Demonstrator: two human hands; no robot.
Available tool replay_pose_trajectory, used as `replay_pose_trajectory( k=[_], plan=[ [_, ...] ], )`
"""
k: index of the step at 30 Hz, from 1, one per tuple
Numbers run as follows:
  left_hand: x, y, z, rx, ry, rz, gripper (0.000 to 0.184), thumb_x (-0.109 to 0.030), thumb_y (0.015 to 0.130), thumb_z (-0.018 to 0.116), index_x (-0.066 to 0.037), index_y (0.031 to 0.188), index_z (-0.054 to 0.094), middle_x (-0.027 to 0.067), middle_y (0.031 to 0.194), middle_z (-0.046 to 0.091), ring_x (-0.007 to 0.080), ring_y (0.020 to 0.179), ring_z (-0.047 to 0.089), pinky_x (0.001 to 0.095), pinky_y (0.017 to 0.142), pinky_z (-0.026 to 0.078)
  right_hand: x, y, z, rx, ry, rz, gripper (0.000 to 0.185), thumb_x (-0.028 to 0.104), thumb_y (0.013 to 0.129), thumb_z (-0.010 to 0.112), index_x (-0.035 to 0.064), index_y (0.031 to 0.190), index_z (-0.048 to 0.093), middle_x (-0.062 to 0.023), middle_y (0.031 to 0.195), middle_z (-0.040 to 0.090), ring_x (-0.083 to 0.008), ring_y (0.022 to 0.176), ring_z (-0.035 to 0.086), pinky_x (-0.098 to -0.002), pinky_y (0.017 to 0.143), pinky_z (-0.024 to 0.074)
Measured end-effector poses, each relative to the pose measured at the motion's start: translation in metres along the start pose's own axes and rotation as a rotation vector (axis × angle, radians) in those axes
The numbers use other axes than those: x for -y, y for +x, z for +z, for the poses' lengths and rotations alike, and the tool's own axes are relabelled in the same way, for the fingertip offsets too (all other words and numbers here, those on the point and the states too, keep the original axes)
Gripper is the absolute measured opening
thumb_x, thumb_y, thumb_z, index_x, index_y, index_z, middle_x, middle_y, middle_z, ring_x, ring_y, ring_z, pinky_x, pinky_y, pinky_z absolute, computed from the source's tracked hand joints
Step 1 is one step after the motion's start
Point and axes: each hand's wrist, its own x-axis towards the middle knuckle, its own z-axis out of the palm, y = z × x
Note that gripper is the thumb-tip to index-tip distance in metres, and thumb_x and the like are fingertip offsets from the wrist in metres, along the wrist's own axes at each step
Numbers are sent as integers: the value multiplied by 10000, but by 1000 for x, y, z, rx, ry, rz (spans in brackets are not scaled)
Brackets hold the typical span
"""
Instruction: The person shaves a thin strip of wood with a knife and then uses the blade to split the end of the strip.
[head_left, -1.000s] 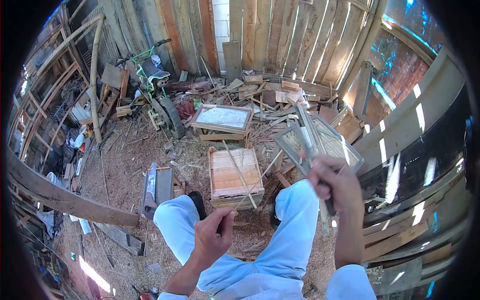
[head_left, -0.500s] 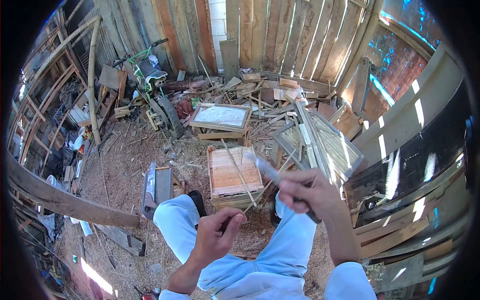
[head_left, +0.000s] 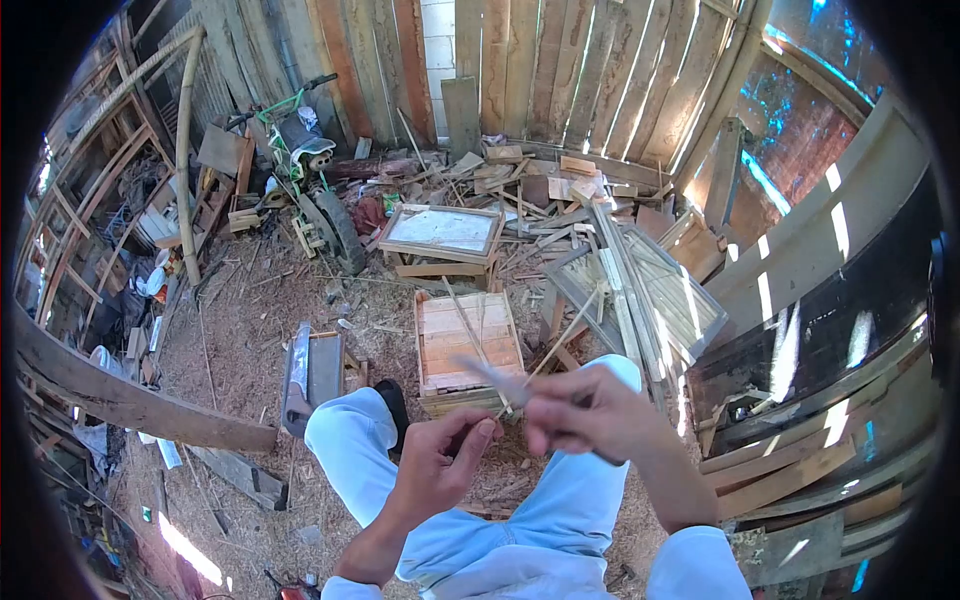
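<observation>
Pinched in the fingers of my left hand [head_left: 440,460] is the near end of a thin wooden stick [head_left: 562,335], which slants away up and to the right. My right hand [head_left: 590,412] grips a knife [head_left: 495,380], its blade blurred and pointing left across the stick, just beyond my left fingertips. Whether the blade touches the stick I cannot tell. Below and beyond my hands stands a low wooden crate [head_left: 468,340] with a slatted top, between my knees. A second thin stick [head_left: 465,320] lies across that top.
A handsaw [head_left: 299,370] rests on a small stool [head_left: 328,372] to the left. Farther off are a white-topped wooden frame [head_left: 440,230], a scrap wood pile [head_left: 520,185] and a green bike [head_left: 300,150]. Long slats [head_left: 630,285] lean over a panel at right.
My right hand has swung left and down, bringing the knife from above the right knee to the stick near my left hand. My left hand has shifted slightly right.
</observation>
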Motion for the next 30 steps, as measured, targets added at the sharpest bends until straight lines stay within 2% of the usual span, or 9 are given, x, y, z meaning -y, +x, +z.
replay_pose_trajectory(
  k=[1, 3, 6, 12, 15, 19, 25, 27, 30],
  plan=[
    [-1, 0, -1, 1, 0, -1, 171, -116, 953, 513, 3, 865, 598, -37, 582, 501, 15, 479, 412, 188, 414, 296, -3, 0, 3, -1, 1, 1, 316, 191, 939, 556, -7, 1184, 585, -19, 691, 599, -29, 490, 431, -169, 418, 316],
    [-1, 0, -5, 71, -246, -215, 149, -107, 933, 545, 24, 920, 614, 12, 651, 576, 42, 532, 467, 202, 468, 361, -7, 1, 8, 43, 106, -51, 267, 187, 947, 544, -7, 1116, 617, -5, 684, 588, -29, 492, 423, -171, 427, 318],
    [1, -2, -8, 129, -355, -256, 155, -121, 936, 549, 20, 923, 613, -1, 649, 563, 38, 528, 458, 197, 465, 351, 0, -3, -4, 33, 83, -33, 232, 172, 946, 544, -15, 1048, 635, -1, 680, 570, -25, 492, 411, -175, 422, 310],
    [4, -9, -6, 84, -121, -149, 196, -170, 950, 538, 4, 884, 600, -23, 618, 532, 25, 487, 424, 193, 427, 322, 19, -12, -24, -65, 87, -67, 189, 152, 932, 556, -10, 965, 647, 4, 654, 528, -27, 477, 391, -172, 397, 269],
    [2, -11, -8, 78, -66, -95, 189, -158, 948, 538, 6, 873, 596, -24, 606, 529, 25, 487, 431, 189, 430, 331, 18, -15, -46, -365, 147, -223, 245, 166, 908, 588, -29, 1050, 633, -10, 650, 546, -27, 456, 400, -170, 367, 253],
    [19, -17, -17, 48, -77, -197, 129, -94, 928, 551, 14, 919, 621, -12, 627, 549, 25, 531, 454, 199, 463, 348, 26, -23, -58, -439, 124, -247, 345, 157, 910, 584, -25, 1201, 560, -20, 655, 567, -24, 450, 408, -166, 373, 266],
    [15, -3, -2, -13, -30, -97, 168, -123, 946, 530, 11, 868, 594, -25, 606, 527, 19, 493, 443, 193, 421, 325, -3, -6, -4, -178, -6, -121, 385, 153, 931, 559, 23, 1289, 509, -10, 678, 583, -30, 466, 418, -169, 402, 301],
    [10, -1, 5, -40, -45, -27, 157, -114, 943, 532, 10, 872, 597, -28, 596, 524, 18, 490, 438, 195, 421, 323, -12, -2, 8, 15, 25, -49, 383, 149, 935, 551, 31, 1296, 507, -6, 677, 576, -32, 482, 422, -175, 408, 311],
    [5, -2, 1, 0, -18, -53, 140, -94, 937, 532, 10, 872, 601, -29, 588, 522, 19, 492, 441, 193, 427, 327, -8, -4, -5, -66, 104, -55, 369, 141, 933, 553, 19, 1279, 521, -5, 679, 567, -32, 501, 425, -176, 413, 316]
  ],
)
